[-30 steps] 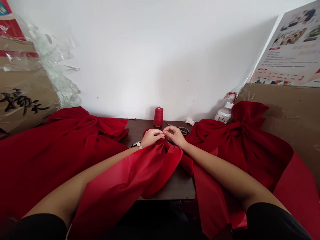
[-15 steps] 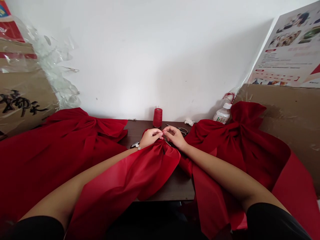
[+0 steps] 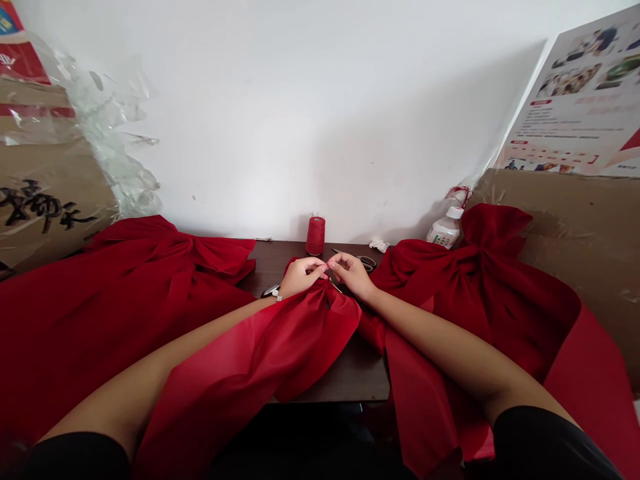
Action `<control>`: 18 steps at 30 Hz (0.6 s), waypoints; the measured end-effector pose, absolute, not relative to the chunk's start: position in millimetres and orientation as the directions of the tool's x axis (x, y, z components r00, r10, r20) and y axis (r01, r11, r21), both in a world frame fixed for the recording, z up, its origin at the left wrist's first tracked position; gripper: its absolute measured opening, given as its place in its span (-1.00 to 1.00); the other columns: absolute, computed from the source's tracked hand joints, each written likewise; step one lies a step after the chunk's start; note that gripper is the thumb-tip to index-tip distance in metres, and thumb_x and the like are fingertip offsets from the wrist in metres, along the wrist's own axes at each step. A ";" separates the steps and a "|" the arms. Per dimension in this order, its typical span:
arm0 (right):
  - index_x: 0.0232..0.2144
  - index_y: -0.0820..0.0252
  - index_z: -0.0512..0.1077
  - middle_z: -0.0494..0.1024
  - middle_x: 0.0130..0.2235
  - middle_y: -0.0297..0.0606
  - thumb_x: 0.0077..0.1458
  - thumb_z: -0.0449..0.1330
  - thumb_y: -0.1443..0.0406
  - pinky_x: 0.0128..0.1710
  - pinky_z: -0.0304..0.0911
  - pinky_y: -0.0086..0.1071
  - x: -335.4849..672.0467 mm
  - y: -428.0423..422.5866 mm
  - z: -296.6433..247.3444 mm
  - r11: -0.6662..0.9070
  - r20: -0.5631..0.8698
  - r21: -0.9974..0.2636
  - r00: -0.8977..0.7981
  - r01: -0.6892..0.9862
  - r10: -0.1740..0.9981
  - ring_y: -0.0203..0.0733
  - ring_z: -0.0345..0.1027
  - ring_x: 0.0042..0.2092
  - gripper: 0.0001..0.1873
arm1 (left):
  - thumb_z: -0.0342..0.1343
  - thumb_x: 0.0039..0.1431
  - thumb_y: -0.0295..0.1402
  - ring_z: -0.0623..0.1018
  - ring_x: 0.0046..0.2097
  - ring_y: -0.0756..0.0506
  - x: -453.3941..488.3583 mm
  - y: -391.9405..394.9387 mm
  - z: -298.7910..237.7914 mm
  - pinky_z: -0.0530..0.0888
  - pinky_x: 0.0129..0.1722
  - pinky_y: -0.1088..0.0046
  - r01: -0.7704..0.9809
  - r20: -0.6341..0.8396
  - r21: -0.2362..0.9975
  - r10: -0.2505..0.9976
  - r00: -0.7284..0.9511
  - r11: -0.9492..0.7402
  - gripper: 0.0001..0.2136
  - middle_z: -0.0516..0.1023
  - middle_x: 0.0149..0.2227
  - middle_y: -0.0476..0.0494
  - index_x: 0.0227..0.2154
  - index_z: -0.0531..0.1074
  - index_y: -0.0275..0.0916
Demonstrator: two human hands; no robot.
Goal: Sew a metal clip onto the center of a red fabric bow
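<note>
My left hand [image 3: 306, 277] and my right hand [image 3: 350, 272] meet fingertip to fingertip in front of the red thread cone [image 3: 315, 236]. Both are closed in a pinch; what lies between the fingertips is too small to make out. Just under them is the gathered middle of a red cloth bow [image 3: 260, 353], whose wide tail drapes over my left forearm toward me. A thin, shiny metal piece [image 3: 335, 286] shows at the gathers, its kind unclear. Scissors [image 3: 367, 262] lie behind my right hand, partly hidden by it.
Large red bows rest at the left [image 3: 150, 267] and right [image 3: 475, 267] on the dark table [image 3: 345, 380]. Needle-like pins stand in the cone's top. A white bottle [image 3: 445, 228] and a crumpled white scrap [image 3: 379, 245] sit near the wall. Cardboard boxes flank both sides.
My pinched fingertips have shifted very slightly to the right. The bows, thread cone and scissors stay where they were.
</note>
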State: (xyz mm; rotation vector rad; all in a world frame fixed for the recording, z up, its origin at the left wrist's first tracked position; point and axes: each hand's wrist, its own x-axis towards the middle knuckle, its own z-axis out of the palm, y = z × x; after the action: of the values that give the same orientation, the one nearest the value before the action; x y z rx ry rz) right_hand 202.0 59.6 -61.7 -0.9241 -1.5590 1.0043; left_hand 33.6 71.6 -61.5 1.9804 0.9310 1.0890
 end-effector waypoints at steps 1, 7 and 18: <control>-0.43 0.24 0.31 0.27 -0.58 -0.44 -0.15 0.25 -0.17 -0.59 -0.03 -0.53 201.9 59.6 -61.7 0.357 0.340 -0.931 -0.184 0.069 0.922 -0.45 0.06 -0.58 -0.42 | 0.07 0.13 -0.16 0.64 -0.30 -0.13 33.8 71.3 -61.4 0.52 -0.24 0.42 0.255 0.392 0.823 0.833 0.390 -0.507 -0.73 0.64 -0.38 -0.17 -0.36 0.50 -0.28; -0.44 0.24 0.31 0.24 -0.59 -0.46 -0.15 0.25 -0.16 -0.60 -0.04 -0.53 201.8 59.9 -62.1 0.351 0.336 -0.935 -0.183 0.055 0.924 -0.47 0.03 -0.59 -0.42 | 0.08 0.11 -0.20 0.65 -0.29 -0.14 34.0 69.7 -59.9 0.53 -0.23 0.41 0.236 0.377 0.844 0.845 0.379 -0.482 -0.78 0.65 -0.38 -0.17 -0.39 0.48 -0.26; -0.40 0.22 0.26 0.20 -0.62 -0.51 -0.11 0.22 -0.16 -0.64 -0.07 -0.54 201.5 61.3 -64.0 0.311 0.303 -0.950 -0.193 0.011 0.933 -0.48 0.01 -0.63 -0.43 | 0.10 0.11 -0.22 0.66 -0.28 -0.16 34.0 66.7 -55.6 0.53 -0.21 0.37 0.227 0.336 0.875 0.874 0.352 -0.428 -0.82 0.65 -0.41 -0.17 -0.44 0.41 -0.24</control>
State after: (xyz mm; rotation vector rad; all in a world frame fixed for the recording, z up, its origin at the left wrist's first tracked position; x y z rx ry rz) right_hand 201.5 61.3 -64.0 -0.9052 -1.5101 1.0837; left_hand 34.0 66.7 -55.6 1.8635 0.9634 1.0890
